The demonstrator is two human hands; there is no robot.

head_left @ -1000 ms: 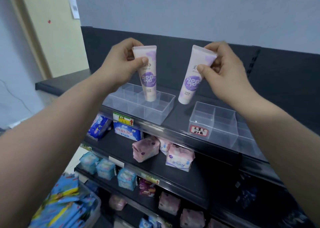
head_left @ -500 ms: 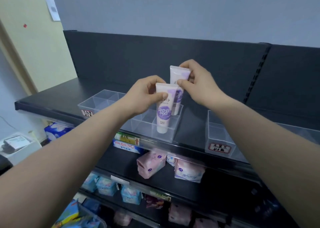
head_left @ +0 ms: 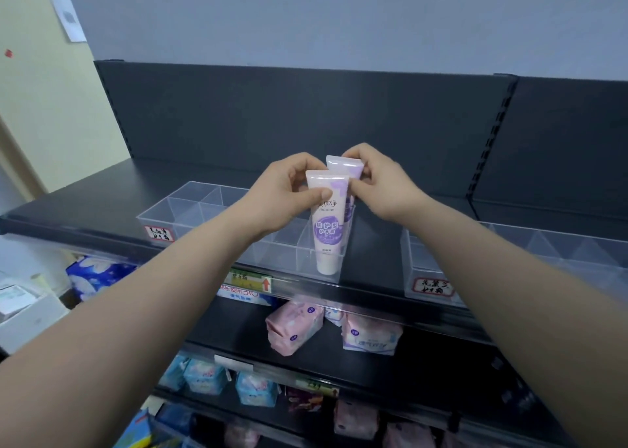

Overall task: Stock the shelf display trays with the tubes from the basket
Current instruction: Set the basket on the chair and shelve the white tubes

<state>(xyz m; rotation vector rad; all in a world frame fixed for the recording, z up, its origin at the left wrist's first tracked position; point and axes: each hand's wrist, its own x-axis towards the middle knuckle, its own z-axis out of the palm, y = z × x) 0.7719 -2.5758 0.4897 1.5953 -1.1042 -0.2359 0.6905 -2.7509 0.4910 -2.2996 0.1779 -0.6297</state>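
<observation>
Stock, clear tray (head_left: 176, 209), right end: your left hand (head_left: 289, 194) pinches front tube (head_left: 327, 233), printed "moxom", cap down in the front compartment; your right hand (head_left: 385, 184) pinches rear tube (head_left: 344, 167) just behind it

Left hand (head_left: 287, 194), right hand (head_left: 385, 184), front tube (head_left: 327, 235) and rear tube (head_left: 344, 168) crowd the left tray's (head_left: 176, 209) right end, while its other cells (clear-walled) stand open from above.

The front tube (head_left: 327, 230) reads "moxom" under Chinese characters, with 防护型 on its purple patch, a blue pack (head_left: 243, 294) below-left of it shows "310", and the handwritten tray labels (head_left: 158, 234) either side are unclear.
</observation>
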